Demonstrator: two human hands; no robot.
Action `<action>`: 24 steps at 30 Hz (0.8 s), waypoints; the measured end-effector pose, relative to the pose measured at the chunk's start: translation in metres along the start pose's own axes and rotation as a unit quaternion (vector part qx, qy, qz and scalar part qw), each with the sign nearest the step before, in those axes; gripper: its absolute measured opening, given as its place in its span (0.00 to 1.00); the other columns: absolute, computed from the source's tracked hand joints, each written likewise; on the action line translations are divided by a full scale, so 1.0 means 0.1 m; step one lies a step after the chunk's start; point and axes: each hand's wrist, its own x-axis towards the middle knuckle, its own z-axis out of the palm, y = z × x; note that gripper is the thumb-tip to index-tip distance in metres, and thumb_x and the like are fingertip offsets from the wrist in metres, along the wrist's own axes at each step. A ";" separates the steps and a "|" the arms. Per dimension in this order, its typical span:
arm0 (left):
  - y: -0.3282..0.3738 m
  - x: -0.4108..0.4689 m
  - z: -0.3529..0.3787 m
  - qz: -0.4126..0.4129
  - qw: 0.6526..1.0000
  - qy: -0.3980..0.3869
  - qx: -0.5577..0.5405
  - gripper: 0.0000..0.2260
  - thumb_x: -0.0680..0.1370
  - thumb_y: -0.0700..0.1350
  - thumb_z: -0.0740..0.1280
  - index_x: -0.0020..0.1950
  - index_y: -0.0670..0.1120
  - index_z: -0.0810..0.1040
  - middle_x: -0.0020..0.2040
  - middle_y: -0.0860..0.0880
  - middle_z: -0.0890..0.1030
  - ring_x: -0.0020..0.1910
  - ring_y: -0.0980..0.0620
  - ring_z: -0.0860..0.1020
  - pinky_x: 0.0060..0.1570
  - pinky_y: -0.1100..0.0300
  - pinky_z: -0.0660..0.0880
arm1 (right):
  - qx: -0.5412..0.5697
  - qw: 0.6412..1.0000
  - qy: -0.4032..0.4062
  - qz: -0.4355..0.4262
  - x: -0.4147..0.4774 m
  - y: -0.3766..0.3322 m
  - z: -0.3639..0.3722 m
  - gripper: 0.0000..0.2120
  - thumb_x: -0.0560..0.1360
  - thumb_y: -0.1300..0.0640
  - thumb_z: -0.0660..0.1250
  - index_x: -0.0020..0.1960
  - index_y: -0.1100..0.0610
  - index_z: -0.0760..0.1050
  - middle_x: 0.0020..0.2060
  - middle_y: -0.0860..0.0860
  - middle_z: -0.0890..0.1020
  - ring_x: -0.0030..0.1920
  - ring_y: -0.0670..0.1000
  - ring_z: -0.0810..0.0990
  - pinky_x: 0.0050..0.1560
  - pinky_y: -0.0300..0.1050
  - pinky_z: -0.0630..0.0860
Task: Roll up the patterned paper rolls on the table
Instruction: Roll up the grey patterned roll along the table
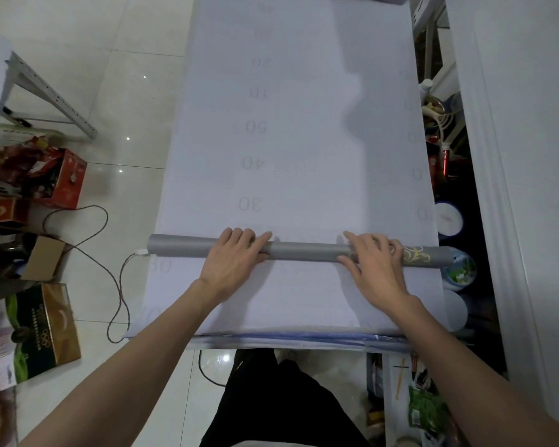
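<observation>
Head view, rolling step in progress. A grey patterned paper roll (304, 251) lies crosswise on the table (226, 341), near its front edge, on a pale numbered sheet (304, 124) that covers the tabletop and runs away from the person. A gold floral print (417, 254) shows on the roll near its right end, and its left end overhangs the sheet's edge slightly. The left hand (236, 258) rests on the roll left of centre, its fingers (239, 235) nearly straight, close together and draped over the top. The right hand (376, 262) rests right of centre, its fingers (365, 241) spread a little wider and lying across the roll, thumb on the near side. Neither hand closes round the roll; both press on it from above with flat palms. Whether the pale sheet beyond the roll is the paper's own unwound tail or a separate table cover cannot be told from this view. Judged from the hand placement, the step in hand is winding the roll along the table. The next move appears to call for an even forward push from both palms, so that the two ends advance together, the layers stay tight and the edges do not telescope toward the overhanging left end.
</observation>
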 end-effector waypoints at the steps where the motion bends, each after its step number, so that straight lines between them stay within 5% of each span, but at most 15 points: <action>1: -0.01 -0.01 0.01 0.007 1.000 0.004 -0.007 0.15 0.83 0.50 0.61 0.68 0.47 0.69 0.48 0.45 0.77 0.43 0.44 0.74 0.50 0.50 0.71 | 0.017 1.000 0.009 0.011 -0.02 0.00 0.00 0.22 0.80 0.40 0.55 0.66 0.51 0.74 0.55 0.51 0.80 0.58 0.54 0.69 0.59 0.57 0.63; 3: -0.01 -0.05 0.03 0.010 1.000 -0.002 -0.006 0.17 0.83 0.51 0.59 0.70 0.47 0.68 0.55 0.43 0.76 0.48 0.42 0.75 0.54 0.50 0.70 | 0.011 1.000 -0.004 0.010 -0.07 -0.02 0.03 0.25 0.82 0.39 0.49 0.69 0.51 0.72 0.62 0.53 0.77 0.63 0.54 0.68 0.61 0.58 0.63; 5: 0.00 -0.08 0.05 -0.002 1.000 -0.013 0.006 0.22 0.81 0.57 0.60 0.72 0.47 0.68 0.61 0.40 0.73 0.53 0.41 0.73 0.56 0.48 0.70 | -0.006 0.999 -0.035 0.011 -0.12 -0.02 0.07 0.27 0.80 0.38 0.56 0.74 0.50 0.67 0.70 0.57 0.69 0.68 0.58 0.66 0.64 0.59 0.60; 7: 0.02 -0.08 0.05 -0.010 1.000 -0.004 0.010 0.23 0.80 0.56 0.64 0.72 0.46 0.70 0.58 0.40 0.74 0.50 0.41 0.72 0.53 0.48 0.71 | -0.008 0.999 -0.040 0.017 -0.12 -0.03 0.08 0.29 0.77 0.39 0.63 0.74 0.51 0.67 0.66 0.59 0.69 0.65 0.61 0.69 0.62 0.59 0.61; 11: -0.01 -0.06 0.04 0.003 1.000 0.013 -0.003 0.17 0.82 0.51 0.61 0.68 0.45 0.71 0.48 0.44 0.76 0.42 0.44 0.72 0.48 0.50 0.72 | -0.019 1.000 -0.017 0.014 -0.08 0.00 0.05 0.25 0.77 0.39 0.61 0.69 0.51 0.72 0.56 0.53 0.77 0.58 0.58 0.72 0.59 0.58 0.64; 15: -0.01 -0.09 0.06 -0.007 1.000 0.008 -0.007 0.16 0.83 0.52 0.58 0.68 0.47 0.70 0.56 0.43 0.76 0.49 0.42 0.74 0.55 0.49 0.70 | -0.009 1.000 -0.014 0.015 -0.07 0.01 0.06 0.22 0.80 0.39 0.53 0.64 0.50 0.74 0.61 0.52 0.78 0.62 0.56 0.71 0.61 0.57 0.61; 17: 0.02 -0.10 0.06 -0.035 0.999 0.008 0.003 0.20 0.80 0.57 0.63 0.68 0.48 0.72 0.59 0.40 0.74 0.51 0.41 0.72 0.56 0.47 0.70 | -0.003 1.000 -0.020 0.011 -0.08 0.02 0.09 0.21 0.80 0.39 0.59 0.67 0.49 0.74 0.68 0.55 0.71 0.67 0.58 0.68 0.63 0.57 0.59; 20: 0.03 -0.06 0.03 -0.043 0.999 0.017 0.016 0.20 0.78 0.55 0.68 0.67 0.47 0.74 0.50 0.41 0.74 0.44 0.42 0.72 0.48 0.49 0.71 | -0.011 1.000 -0.026 0.003 -0.05 0.04 0.06 0.25 0.76 0.38 0.64 0.69 0.49 0.73 0.62 0.55 0.72 0.62 0.57 0.68 0.61 0.58 0.61; 24: -0.03 -0.02 0.01 -0.015 0.999 0.034 0.000 0.17 0.82 0.53 0.61 0.68 0.46 0.73 0.46 0.44 0.77 0.42 0.43 0.74 0.48 0.49 0.72 | 0.011 1.000 0.000 0.018 0.00 0.05 0.02 0.23 0.78 0.38 0.58 0.66 0.50 0.73 0.55 0.52 0.78 0.58 0.55 0.69 0.59 0.55 0.62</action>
